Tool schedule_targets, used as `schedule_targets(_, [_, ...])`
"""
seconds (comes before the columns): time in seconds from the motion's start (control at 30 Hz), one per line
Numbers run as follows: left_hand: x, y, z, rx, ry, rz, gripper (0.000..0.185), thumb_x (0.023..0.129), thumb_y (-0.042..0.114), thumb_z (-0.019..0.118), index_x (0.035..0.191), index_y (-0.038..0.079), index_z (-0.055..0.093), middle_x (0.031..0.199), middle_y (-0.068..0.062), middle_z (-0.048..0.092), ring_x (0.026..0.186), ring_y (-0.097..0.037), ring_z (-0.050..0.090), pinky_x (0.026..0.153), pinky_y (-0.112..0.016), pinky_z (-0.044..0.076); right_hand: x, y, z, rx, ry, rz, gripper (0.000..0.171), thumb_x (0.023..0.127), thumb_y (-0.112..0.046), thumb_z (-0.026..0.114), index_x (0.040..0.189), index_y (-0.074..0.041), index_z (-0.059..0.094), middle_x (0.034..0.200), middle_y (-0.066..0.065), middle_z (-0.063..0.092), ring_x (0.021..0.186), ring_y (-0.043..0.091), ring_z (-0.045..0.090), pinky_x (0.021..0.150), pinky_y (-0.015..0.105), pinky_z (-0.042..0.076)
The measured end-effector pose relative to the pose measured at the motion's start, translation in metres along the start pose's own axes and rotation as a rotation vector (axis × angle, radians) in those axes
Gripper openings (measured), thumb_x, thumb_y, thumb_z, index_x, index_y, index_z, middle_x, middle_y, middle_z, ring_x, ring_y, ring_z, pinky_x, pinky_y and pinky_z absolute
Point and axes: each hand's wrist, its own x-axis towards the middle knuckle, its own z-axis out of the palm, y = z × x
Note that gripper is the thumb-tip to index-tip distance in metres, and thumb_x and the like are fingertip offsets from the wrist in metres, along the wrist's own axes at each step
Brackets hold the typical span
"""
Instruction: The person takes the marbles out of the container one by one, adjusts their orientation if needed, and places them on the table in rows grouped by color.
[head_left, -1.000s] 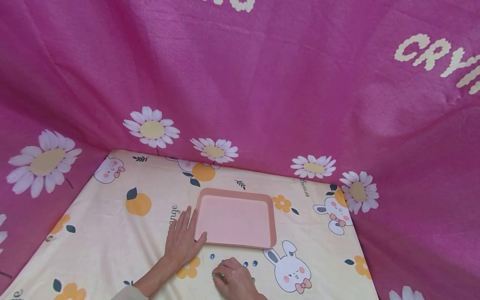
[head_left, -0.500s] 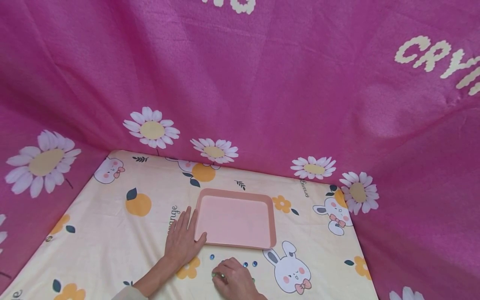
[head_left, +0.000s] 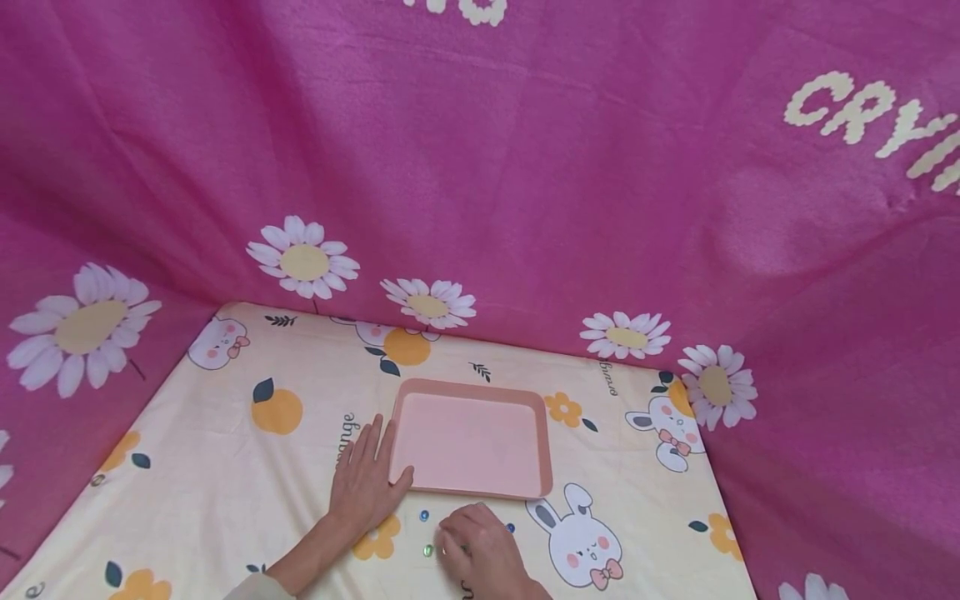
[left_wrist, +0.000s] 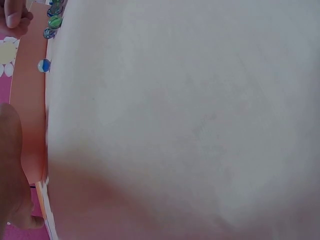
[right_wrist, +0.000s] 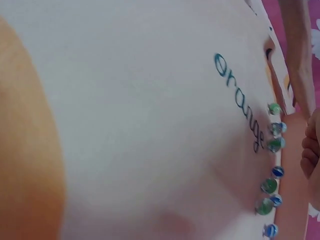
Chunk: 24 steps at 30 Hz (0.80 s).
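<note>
A magenta fleece backdrop (head_left: 525,167) printed with white daisies hangs behind a table covered in a cream cloth (head_left: 225,467) patterned with oranges and rabbits. On the cloth lies a shallow pink tray (head_left: 471,439), rectangular with rounded corners.

Just in front of the tray's near edge sit small glass marbles (head_left: 424,516), blue and green, glossy and partly see-through (the right wrist view shows about nine strung in a loose line (right_wrist: 272,170) beside the printed word "orange"). In the head view only a blue one, a green one (head_left: 428,550) and a blue speck at the knuckles can be seen; the rest are hidden.

The left hand (head_left: 367,483) lies flat on the cloth, fingers straight and slightly spread, its thumb against the tray's near left corner. The right hand (head_left: 480,554) rests knuckles-up over the marbles, fingers curled under; whether they pinch a marble cannot be told, since the fingertips are hidden beneath the hand.

The left wrist view is mostly blurred pale cloth, with a few marbles (left_wrist: 52,22) crowded into its top left corner. Both forearms are cut off by the lower frame edge.
</note>
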Motion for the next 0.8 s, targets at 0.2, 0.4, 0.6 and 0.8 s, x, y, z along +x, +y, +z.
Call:
schedule_targets(0.2, [0.0,0.0,0.0,0.003,0.001,-0.002,0.083,0.093,0.051,0.055,0.155,0.003,0.032,0.16,-0.02,0.026,0.145,-0.038,0.027,0.115,-0.057,0.024,0.003,0.002,-0.012,-0.018,-0.046,0.114,0.008,0.093,-0.022,0.069,0.094,-0.021,0.076,0.099,-0.015,0.064,0.098,0.003,0.059,0.086,0.022,0.052])
schedule_targets(0.4, [-0.001,-0.001,0.001,0.004,0.012,0.005,0.083,0.093,0.051,0.056,0.155,0.003,0.032,0.16,-0.02,0.027,0.144,-0.039,0.029,0.115,-0.057,0.025,0.002,0.003,-0.02,0.004,-0.153,0.307,0.016,0.099,-0.03,0.062,0.102,-0.023,0.077,0.106,-0.02,0.061,0.104,0.002,0.057,0.097,0.03,0.05])
schedule_targets(0.6, [0.0,-0.001,0.001,-0.004,0.023,0.006,0.082,0.093,0.051,0.056,0.155,0.002,0.033,0.16,-0.02,0.027,0.144,-0.039,0.029,0.115,-0.057,0.025,0.0,0.008,-0.023,0.021,-0.107,0.313,0.016,0.097,-0.024,0.063,0.103,-0.02,0.077,0.106,-0.016,0.065,0.105,0.005,0.059,0.094,0.032,0.052])
schedule_targets(0.8, [0.0,0.0,0.0,-0.015,0.017,0.0,0.083,0.092,0.051,0.056,0.155,0.002,0.033,0.16,-0.02,0.027,0.144,-0.039,0.029,0.115,-0.057,0.025,-0.003,0.018,-0.026,-0.038,-0.06,0.278,0.012,0.094,-0.02,0.069,0.1,-0.018,0.078,0.102,-0.013,0.067,0.097,0.006,0.061,0.085,0.031,0.054])
